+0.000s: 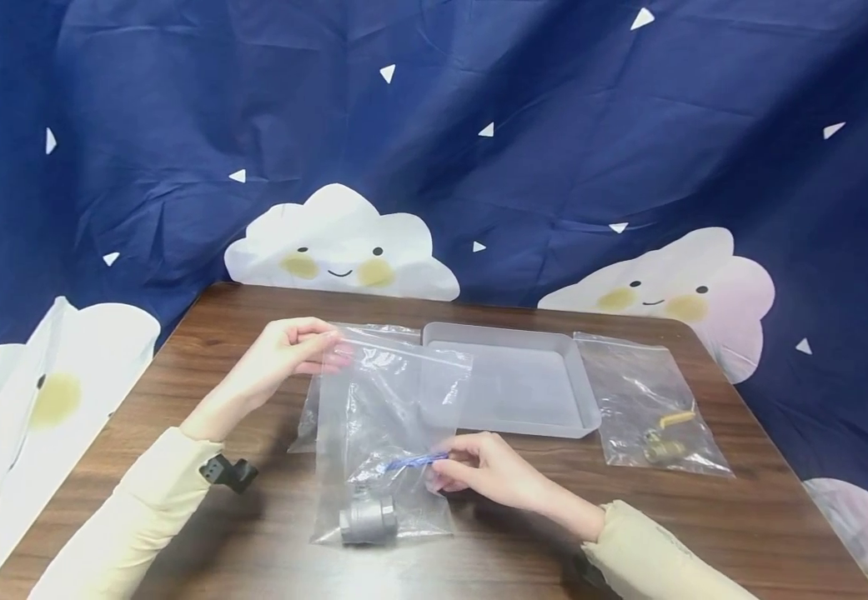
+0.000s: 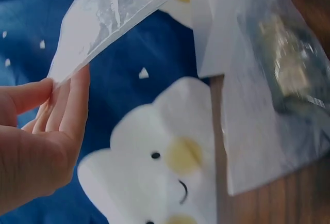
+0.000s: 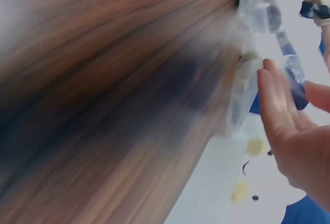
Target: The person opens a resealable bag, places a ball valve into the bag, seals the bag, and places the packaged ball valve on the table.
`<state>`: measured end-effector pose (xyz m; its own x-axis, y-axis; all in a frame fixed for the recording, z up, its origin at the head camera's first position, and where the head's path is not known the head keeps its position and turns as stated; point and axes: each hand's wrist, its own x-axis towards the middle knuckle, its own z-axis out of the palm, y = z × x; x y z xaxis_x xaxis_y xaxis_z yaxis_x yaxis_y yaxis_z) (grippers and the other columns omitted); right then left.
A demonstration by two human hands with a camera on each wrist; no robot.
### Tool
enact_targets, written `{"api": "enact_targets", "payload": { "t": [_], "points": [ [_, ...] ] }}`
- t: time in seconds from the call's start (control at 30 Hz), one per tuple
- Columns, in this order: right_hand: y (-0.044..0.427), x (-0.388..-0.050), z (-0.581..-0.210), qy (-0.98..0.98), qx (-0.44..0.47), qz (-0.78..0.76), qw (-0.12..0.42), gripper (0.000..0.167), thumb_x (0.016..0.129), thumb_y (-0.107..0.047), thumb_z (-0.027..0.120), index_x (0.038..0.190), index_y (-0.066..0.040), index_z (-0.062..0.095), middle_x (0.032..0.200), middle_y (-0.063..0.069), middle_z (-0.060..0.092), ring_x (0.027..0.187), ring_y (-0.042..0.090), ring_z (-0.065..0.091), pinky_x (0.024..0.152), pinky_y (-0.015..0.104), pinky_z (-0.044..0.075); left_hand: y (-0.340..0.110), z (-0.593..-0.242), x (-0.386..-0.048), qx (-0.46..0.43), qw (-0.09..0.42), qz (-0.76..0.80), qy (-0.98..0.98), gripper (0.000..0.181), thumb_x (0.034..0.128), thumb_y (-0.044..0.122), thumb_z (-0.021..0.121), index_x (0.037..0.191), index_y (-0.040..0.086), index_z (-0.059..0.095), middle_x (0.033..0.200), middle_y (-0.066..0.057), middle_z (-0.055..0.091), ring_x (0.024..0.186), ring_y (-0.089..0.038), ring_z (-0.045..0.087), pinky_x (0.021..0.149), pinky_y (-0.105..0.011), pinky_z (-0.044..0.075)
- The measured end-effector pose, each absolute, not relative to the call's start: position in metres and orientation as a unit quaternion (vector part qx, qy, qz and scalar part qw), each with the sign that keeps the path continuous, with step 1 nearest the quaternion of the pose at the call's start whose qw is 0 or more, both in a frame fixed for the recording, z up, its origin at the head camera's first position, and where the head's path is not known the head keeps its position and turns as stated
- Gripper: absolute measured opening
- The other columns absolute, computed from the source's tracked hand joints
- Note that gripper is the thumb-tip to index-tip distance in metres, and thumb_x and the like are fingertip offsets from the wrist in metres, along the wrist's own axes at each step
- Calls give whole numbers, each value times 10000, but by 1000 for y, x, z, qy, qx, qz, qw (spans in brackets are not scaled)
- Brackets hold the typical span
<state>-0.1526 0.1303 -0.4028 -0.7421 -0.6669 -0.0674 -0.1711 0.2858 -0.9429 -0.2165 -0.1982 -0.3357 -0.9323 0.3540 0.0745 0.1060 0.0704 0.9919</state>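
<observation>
A clear zip bag (image 1: 381, 392) hangs upright over the table, its top left corner pinched by my left hand (image 1: 287, 354). Low inside it is a grey metal valve (image 1: 368, 521) with a blue lever handle (image 1: 414, 460). My right hand (image 1: 489, 471) pinches the blue handle through the plastic. In the left wrist view, thumb and fingers hold the zip edge of the bag (image 2: 103, 22). The right wrist view has the dark blue handle (image 3: 296, 92) between my thumb and fingers, with the valve body (image 3: 260, 10) beyond it, blurred by the plastic.
Behind the bag stands a shallow translucent tray (image 1: 587, 392). To its right lies another zip bag (image 1: 629, 375) with a brass valve (image 1: 664, 450) that has a yellow handle (image 1: 677, 419). A further clear bag (image 1: 306, 425) lies partly hidden behind the held one.
</observation>
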Motion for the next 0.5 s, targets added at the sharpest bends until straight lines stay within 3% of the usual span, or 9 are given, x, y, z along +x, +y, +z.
{"api": "enact_targets", "payload": {
  "t": [0.2, 0.5],
  "points": [
    [100, -159, -392, 739, -225, -559, 302, 302, 1009, -143, 550, 1181, 90, 634, 1056, 265, 725, 911, 223, 756, 809, 333, 627, -228, -341, -223, 138, 107, 681, 711, 162, 1020, 152, 543, 1091, 53, 650, 966, 35, 777, 916, -154, 757, 834, -296, 620],
    [53, -171, -379, 751, -234, -534, 310, 300, 994, -91, 559, 1218, 94, 631, 1012, 248, 739, 897, 333, 753, 779, 330, 631, -269, -338, -227, 138, 85, 716, 679, 212, 1021, 68, 512, 990, 147, 706, 917, 24, 778, 880, -122, 759, 795, -236, 616]
  ]
}}
